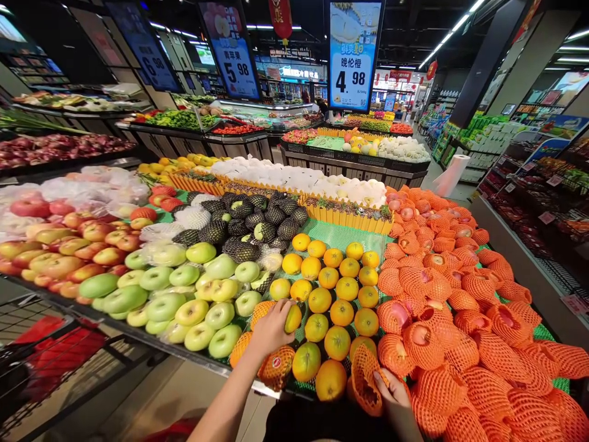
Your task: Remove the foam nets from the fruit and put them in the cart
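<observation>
My left hand [272, 330] is closed round an orange [293, 318] at the left side of the loose oranges [342, 312]. Several oranges in orange foam nets lie just beneath that wrist, among them a netted orange [277, 367] with a red sticker. At the front edge of the display, my right hand [394, 394] grips an orange foam net sleeve [366, 382] by its right side. The sleeve's mouth gapes upward and no fruit shows inside; its lower end is hard to make out. Loose oranges touch or nearly touch the sleeve on its left.
Green apples [168, 306] and red-yellow apples [85, 245] fill the left. Dark-netted fruit [242, 221] lies behind them. Fruit in orange foam nets [464, 319] is piled at right. A low yellow fence [347, 216] runs behind the oranges. A shopping cart [59, 344] stands at lower left.
</observation>
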Available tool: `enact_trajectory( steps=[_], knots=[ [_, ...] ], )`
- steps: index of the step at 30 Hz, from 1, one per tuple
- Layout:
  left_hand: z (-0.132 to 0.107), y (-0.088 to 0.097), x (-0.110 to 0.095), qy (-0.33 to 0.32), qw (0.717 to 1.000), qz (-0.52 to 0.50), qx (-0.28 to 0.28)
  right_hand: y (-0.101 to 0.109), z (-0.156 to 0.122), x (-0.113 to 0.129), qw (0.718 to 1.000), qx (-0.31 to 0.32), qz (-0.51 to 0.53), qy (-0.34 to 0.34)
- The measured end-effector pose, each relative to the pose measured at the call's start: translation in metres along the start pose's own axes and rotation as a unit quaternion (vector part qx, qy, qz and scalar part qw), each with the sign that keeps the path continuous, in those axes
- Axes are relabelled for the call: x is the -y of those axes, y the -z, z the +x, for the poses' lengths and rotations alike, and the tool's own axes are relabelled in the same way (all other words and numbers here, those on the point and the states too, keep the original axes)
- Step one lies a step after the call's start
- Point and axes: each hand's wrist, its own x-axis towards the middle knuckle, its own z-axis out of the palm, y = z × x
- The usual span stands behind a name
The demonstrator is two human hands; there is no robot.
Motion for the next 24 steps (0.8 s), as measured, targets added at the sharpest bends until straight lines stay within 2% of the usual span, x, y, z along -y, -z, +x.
enact_trajectory(
  steps=[4,8,20,24],
  knots=[
    [0.004,-0.009,-0.002,0.007,0.997,0.041,0.069,-0.002,-0.003,0.010,1.000,0.009,-0.004,-0.023],
    [0.008,-0.017,-0.010,-0.004,0.993,0.052,0.109,-0.003,-0.004,0.016,0.999,0.021,0.005,-0.039],
    [0.015,-0.026,-0.008,-0.004,0.990,0.042,0.135,0.001,-0.003,0.009,0.999,0.024,-0.029,-0.011],
    [0.015,-0.031,-0.012,0.019,0.991,0.033,0.131,0.000,-0.004,0.011,1.000,0.016,-0.017,-0.004]
  ],
)
